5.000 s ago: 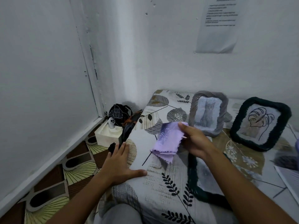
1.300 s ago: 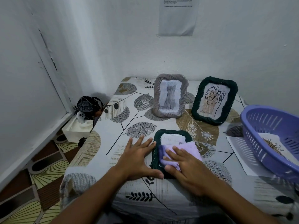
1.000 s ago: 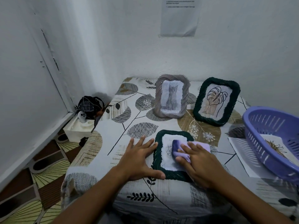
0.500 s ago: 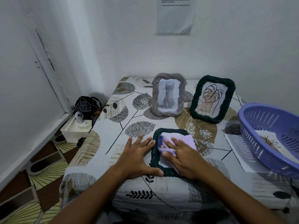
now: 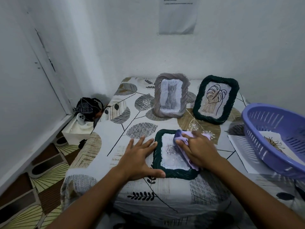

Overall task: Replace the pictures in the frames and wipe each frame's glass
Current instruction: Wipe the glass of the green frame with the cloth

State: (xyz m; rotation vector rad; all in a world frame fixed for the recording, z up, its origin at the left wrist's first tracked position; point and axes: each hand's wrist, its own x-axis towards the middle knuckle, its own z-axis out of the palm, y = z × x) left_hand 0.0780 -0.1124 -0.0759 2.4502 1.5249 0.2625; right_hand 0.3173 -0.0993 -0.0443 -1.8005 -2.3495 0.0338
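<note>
A dark green woven frame [image 5: 158, 167] lies flat on the table near its front edge, with a pale rose picture under its glass. My right hand [image 5: 200, 150] presses a lilac cloth [image 5: 182, 139] onto the right part of the glass, fingers bent over the cloth. My left hand [image 5: 140, 158] lies flat on the tablecloth with its thumb along the frame's lower left edge. Behind stand a grey frame [image 5: 170, 95] with a cat picture and a dark green frame [image 5: 216, 99] with a leaf drawing.
A lilac plastic basket [image 5: 257, 133] with a picture inside stands at the right on a white sheet [image 5: 239, 149]. Left of the table, on the floor, sit a white box [image 5: 79, 128] and a black bag [image 5: 87, 106]. Walls close in behind and left.
My right hand has slid the cloth back and forth over the glass, now to the right and upper part, baring the rose picture. My left hand has stayed by the frame.
</note>
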